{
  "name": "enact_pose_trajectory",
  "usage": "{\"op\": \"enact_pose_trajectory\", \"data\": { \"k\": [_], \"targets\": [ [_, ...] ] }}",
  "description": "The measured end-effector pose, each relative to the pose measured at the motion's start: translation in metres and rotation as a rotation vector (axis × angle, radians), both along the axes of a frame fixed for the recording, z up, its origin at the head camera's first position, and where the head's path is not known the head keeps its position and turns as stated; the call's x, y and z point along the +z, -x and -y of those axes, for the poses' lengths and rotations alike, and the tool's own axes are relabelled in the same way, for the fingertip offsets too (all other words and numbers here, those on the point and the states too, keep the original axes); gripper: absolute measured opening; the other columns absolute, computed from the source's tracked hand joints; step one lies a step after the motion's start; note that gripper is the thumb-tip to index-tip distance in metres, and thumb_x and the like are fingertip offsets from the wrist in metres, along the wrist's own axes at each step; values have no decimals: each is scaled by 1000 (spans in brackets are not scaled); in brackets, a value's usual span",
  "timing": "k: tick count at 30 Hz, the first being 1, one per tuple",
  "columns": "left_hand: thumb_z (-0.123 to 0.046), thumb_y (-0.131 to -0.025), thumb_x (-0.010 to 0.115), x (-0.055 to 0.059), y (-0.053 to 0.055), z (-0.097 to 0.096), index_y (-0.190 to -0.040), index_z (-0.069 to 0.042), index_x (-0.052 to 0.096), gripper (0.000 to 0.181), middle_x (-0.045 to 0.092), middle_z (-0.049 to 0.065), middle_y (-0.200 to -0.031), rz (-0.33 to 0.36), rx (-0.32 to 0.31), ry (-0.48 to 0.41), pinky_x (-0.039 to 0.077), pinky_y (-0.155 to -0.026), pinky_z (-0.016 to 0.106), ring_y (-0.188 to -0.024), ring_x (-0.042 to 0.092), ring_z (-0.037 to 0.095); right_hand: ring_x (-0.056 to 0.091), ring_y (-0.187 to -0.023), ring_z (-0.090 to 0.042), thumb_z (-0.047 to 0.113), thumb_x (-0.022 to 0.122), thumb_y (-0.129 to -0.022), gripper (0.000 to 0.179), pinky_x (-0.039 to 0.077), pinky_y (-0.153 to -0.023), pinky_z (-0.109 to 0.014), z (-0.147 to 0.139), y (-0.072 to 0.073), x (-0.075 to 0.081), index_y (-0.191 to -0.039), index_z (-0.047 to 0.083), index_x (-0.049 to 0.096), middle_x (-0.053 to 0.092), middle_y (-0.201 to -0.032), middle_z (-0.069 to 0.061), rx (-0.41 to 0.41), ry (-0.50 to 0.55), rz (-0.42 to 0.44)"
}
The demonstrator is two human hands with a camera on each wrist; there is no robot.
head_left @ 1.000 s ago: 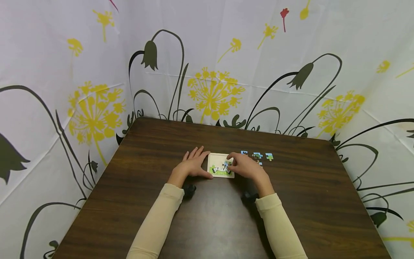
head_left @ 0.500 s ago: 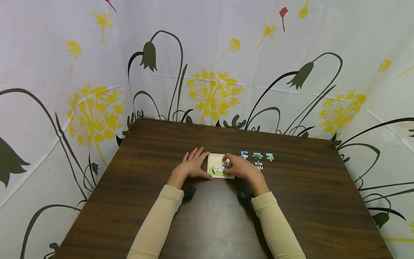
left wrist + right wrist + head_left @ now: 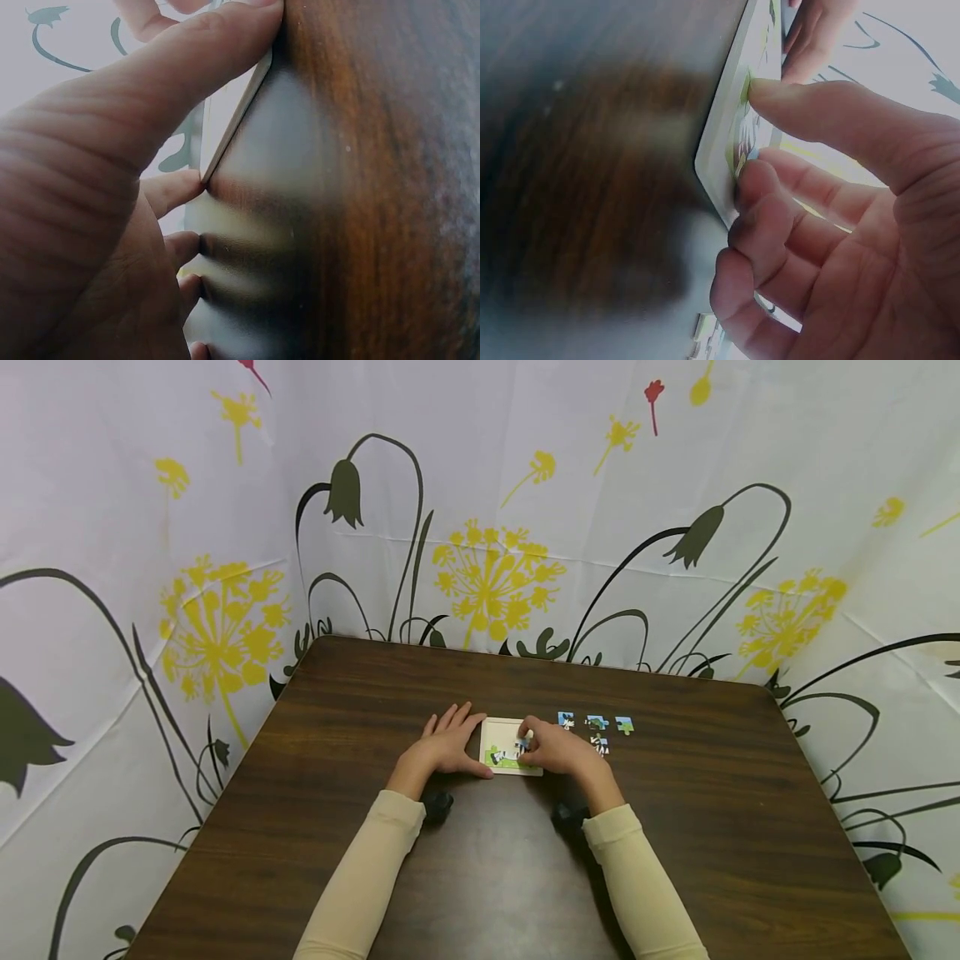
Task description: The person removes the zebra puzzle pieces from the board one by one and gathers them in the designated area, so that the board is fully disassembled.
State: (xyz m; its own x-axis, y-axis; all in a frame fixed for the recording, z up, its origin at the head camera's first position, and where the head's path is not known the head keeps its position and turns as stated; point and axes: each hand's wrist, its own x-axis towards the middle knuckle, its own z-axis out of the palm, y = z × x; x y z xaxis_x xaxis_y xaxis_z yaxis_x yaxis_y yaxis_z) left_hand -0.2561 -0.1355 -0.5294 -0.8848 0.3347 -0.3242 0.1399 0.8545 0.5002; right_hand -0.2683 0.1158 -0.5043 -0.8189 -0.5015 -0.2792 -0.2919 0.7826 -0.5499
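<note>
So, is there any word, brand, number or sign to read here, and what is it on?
No readable text anywhere.
Puzzle board: only a picture shows, though the right hand hides part.
Loose pieces: too small to rule out tiny print.
Cloth: printed flowers, no letters.
Black gadget on left wrist: too dark to tell.

Four loose pieces point(image 3: 566, 720) point(image 3: 597, 722) point(image 3: 625, 725) point(image 3: 599, 743) are lying out, plus one tray point(image 3: 501, 728), two hands point(image 3: 441, 747) point(image 3: 562, 747), two sleeves point(image 3: 363, 872) point(image 3: 641, 877) and just one surface point(image 3: 495, 868).
</note>
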Motion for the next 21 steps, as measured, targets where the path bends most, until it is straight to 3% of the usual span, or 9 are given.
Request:
{"op": "enact_pose_trajectory", "data": {
  "k": [12, 21],
  "targets": [
    [-62, -82, 88, 3, -2, 1, -174, -23, 23, 119, 1, 11, -184, -2, -4, -6, -6, -134, 65, -170, -6, 35, 53, -67, -17, 20, 76, -101, 37, 43, -63, -31, -3, 2, -2, -128, 9, 54, 63, -87, -6, 22, 83, 56],
    [-65, -81, 88, -7, 4, 3, -174, -25, 23, 121, 0, 9, -184, -6, -9, -9, -6, -134, 65, -170, -6, 34, 55, -68, -17, 25, 75, -103, 36, 45, -64, -31, -3, 3, -5, -129, 12, 53, 65, -87, -5, 6, 54, 42]
  ]
}}
